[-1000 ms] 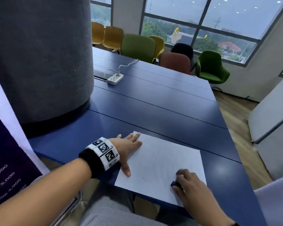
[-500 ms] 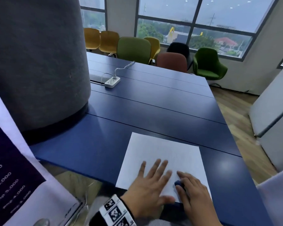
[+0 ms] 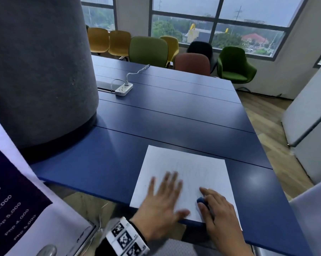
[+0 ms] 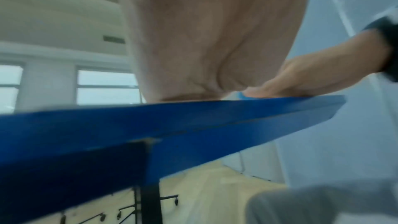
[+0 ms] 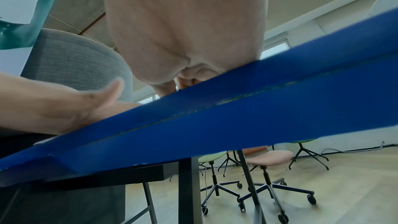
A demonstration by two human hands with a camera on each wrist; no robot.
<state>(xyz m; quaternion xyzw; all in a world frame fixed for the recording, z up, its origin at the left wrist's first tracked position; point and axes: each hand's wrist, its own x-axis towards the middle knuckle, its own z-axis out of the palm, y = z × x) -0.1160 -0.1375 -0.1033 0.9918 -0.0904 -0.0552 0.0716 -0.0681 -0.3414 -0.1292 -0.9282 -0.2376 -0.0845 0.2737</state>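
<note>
Left hand [image 3: 161,202], moved to near edge of paper [image 3: 193,167], lies flat, fingers spread; right hand [image 3: 218,213] pinches blue eraser [image 3: 201,201].

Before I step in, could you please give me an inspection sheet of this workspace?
Surface: blue table, top made of long panels with seams.
Job's things: white sheet of paper lying flat at the near edge; small blue object, perhaps an eraser, on its near right part.
Clutter: nothing seen.
Hands: left hand flat on the paper, fingers spread, blurred; right hand pinches the small blue object.
Cables: white power strip at the far left of the table, with a white cable plugged in.
Surroundings: grey pillar and printed banner at left; coloured chairs and windows beyond.
</note>
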